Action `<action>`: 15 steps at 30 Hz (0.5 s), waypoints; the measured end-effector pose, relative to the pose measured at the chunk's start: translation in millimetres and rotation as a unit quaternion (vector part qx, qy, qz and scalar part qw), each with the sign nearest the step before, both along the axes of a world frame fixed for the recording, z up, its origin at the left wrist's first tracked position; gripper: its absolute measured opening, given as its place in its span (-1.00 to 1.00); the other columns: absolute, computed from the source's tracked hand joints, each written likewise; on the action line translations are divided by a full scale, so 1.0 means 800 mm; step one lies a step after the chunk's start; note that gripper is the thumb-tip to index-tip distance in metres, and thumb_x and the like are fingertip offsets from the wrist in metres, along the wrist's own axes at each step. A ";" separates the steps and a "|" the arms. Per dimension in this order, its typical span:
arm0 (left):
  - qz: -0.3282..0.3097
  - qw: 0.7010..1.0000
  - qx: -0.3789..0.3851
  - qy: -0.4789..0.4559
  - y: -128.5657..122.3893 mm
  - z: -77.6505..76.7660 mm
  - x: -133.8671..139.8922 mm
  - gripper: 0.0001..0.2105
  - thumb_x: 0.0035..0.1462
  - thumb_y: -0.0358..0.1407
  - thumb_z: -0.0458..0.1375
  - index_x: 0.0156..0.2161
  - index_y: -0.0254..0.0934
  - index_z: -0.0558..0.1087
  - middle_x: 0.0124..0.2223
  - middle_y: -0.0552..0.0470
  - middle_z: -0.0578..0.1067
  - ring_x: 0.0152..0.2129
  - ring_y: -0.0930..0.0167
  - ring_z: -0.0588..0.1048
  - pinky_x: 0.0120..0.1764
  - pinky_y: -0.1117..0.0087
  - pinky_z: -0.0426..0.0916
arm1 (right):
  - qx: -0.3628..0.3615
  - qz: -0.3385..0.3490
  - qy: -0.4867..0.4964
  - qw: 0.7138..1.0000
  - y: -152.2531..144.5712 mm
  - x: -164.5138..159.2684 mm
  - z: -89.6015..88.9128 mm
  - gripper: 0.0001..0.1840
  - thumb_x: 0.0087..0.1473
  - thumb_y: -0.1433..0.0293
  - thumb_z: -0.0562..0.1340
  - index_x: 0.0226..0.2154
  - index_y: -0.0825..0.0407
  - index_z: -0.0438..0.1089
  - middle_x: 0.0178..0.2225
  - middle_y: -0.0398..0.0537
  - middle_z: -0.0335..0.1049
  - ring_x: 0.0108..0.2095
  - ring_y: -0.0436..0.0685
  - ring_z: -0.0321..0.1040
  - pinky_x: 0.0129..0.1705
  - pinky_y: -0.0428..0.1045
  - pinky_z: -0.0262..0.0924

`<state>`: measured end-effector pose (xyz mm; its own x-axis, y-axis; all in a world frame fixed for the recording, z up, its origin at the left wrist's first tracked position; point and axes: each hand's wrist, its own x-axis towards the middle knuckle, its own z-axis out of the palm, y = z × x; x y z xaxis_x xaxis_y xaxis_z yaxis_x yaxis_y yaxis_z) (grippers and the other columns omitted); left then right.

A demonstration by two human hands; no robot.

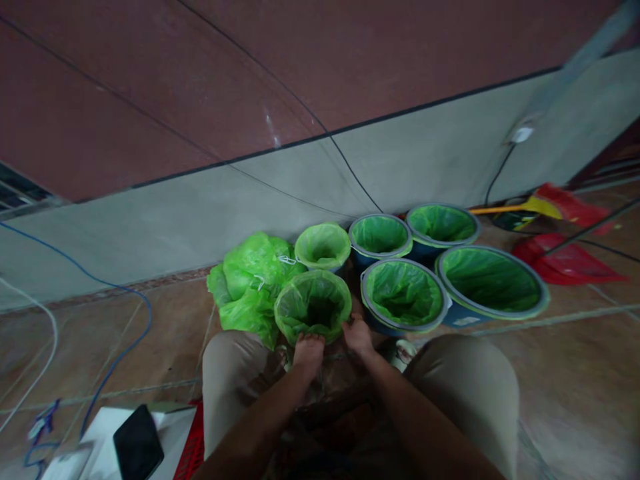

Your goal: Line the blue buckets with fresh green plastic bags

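A trash bin lined with a green bag (283,308) stands on the floor right in front of my knees. My left hand (309,351) is closed over its near rim, fingers curled onto the bag's folded edge. At the right side of the same rim, my right hand (358,334) pinches the bag's edge. Just behind stands another lined bin (323,235). To the left lies a heap of loose green plastic bags (255,270) with white ties. The lower part of the bin is mostly hidden.
On the right stand several blue bins with grey rims and green liners, including a large bin (493,277). A red dustpan (565,260) and a broom (565,203) lie beyond. A black phone-like device (139,442) rests at lower left, near a blue cable (117,360).
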<state>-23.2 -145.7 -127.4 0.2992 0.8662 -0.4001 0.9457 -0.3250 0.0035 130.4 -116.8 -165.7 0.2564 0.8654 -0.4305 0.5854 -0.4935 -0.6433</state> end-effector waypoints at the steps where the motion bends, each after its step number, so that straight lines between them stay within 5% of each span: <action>1: -0.003 1.000 -0.003 0.002 0.002 -0.001 0.000 -0.70 0.20 -0.48 -0.09 -0.11 -0.35 0.48 -0.16 -0.15 0.54 -0.12 0.24 0.47 0.05 0.16 0.23 | -0.004 -0.003 0.003 1.000 0.000 0.000 0.000 -0.57 0.16 0.32 0.16 0.05 0.16 0.26 -0.17 0.14 0.51 -0.08 0.16 0.46 -0.12 -0.08 0.26; 10: -0.171 0.984 -0.041 0.019 0.020 0.014 -0.029 -0.78 0.16 -0.46 -0.01 -0.22 -0.33 0.50 -0.22 -0.11 0.55 -0.16 0.29 0.49 0.22 0.17 0.02 | -0.049 -0.012 -0.011 0.999 -0.013 -0.005 0.006 -0.62 0.14 0.30 0.16 -0.06 0.22 0.36 -0.16 0.31 0.50 -0.09 0.26 0.47 -0.15 -0.01 0.29; 15: -0.172 0.984 -0.022 0.028 0.022 0.030 -0.049 -0.79 0.13 -0.48 0.03 -0.23 -0.30 0.51 -0.24 -0.09 0.56 -0.15 0.30 0.49 0.26 0.14 -0.05 | -0.016 0.051 0.005 0.999 -0.021 0.001 0.000 -0.67 0.08 0.25 0.24 -0.21 0.16 0.48 -0.18 0.21 0.53 -0.11 0.23 0.48 -0.20 -0.06 0.29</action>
<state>-62.8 -128.0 -103.3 0.5482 0.6985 -0.4600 0.7785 -0.6271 -0.0245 130.8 -133.7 -165.6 0.1637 0.8721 -0.4611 0.6266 -0.4529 -0.6342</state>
